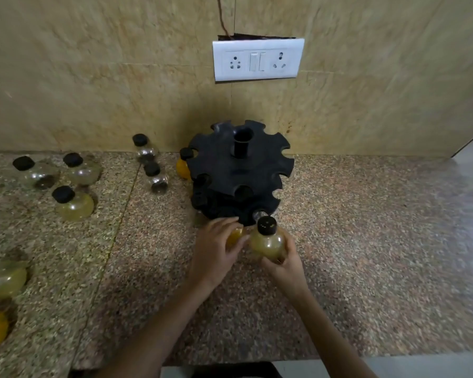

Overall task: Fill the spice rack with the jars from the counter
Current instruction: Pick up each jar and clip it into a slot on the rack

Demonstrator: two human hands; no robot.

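Note:
A black round spice rack [238, 170] with notched tiers stands on the speckled counter [366, 241] against the wall. An orange jar [183, 166] hangs in a notch on its left side. My right hand [286, 264] grips a black-capped jar of pale yellow powder [268, 241] just in front of the rack's lower tier. My left hand [217, 248] rests on an orange jar [235, 234] at the rack's base, partly hidden by my fingers. Several loose jars stand to the left: two clear ones [152, 170], a yellow one [71, 203] and others.
A white socket and switch plate [257, 60] is on the tiled wall above the rack. More jars [0, 279] sit at the far left edge of view. The counter's front edge runs along the bottom.

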